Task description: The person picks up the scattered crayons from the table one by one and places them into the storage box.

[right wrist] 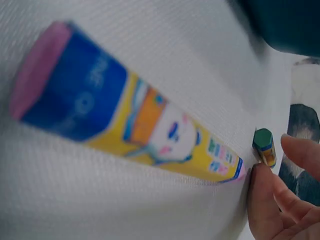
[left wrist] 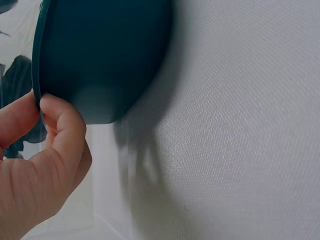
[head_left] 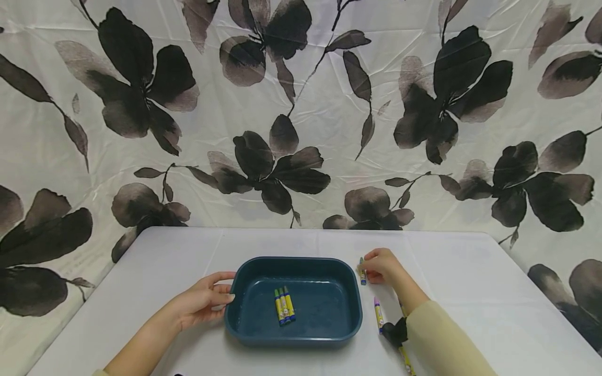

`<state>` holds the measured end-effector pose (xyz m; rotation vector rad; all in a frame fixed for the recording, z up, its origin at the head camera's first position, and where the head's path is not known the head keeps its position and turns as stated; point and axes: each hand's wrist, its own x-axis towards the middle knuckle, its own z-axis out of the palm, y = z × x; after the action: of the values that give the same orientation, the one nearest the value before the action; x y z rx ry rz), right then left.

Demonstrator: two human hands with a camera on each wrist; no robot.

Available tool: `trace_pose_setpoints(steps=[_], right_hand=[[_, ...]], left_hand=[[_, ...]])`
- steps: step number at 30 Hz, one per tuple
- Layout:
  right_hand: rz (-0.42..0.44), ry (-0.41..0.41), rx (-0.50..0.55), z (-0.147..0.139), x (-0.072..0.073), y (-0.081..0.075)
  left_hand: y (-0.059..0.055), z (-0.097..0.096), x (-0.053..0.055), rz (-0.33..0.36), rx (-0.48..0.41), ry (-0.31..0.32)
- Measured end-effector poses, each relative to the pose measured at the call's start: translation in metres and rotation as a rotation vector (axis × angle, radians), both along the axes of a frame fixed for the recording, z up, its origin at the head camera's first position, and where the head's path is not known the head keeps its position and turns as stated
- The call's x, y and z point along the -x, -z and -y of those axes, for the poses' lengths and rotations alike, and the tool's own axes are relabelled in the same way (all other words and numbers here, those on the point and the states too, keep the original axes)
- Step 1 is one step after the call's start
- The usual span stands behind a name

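The green crayon (head_left: pixel 363 280) lies at the nearer right grip (head_left: pixel 383 265), long axis fore-and-aft; whether pinched, one cannot tell; left grip (head_left: pixel 199 303) pinches the tray (head_left: pixel 324 308).

Pink-ended crayon (right wrist: pixel 145 117) in foreground, right grip (right wrist: pixel 285 205) beside green-ended crayon (right wrist: pixel 265 145), teal container (right wrist: pixel 295 25) top right

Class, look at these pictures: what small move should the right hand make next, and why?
The right hand should probably secure its grip on the green crayon: its fingers are beside it, though a firm pinch isn't clear. Three crayons lie in the tray, whose rim the left hand pinches, so this crayon likely goes there too.
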<state>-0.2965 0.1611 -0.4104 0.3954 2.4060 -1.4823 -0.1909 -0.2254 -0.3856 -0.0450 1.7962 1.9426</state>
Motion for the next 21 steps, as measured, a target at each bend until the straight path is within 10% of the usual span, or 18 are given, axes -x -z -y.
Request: trace_pose_setpoints(steps=[10,21], right_hand=[[-0.102,-0.020,-0.250,0.013,0.002,0.004],[0.003,-0.006,0.054,0.004,0.000,-0.002]], left_hand=[[0.000,0.000,-0.001,-0.007,-0.013,0.002],[0.000,-0.001,-0.002,-0.013,-0.004,-0.002]])
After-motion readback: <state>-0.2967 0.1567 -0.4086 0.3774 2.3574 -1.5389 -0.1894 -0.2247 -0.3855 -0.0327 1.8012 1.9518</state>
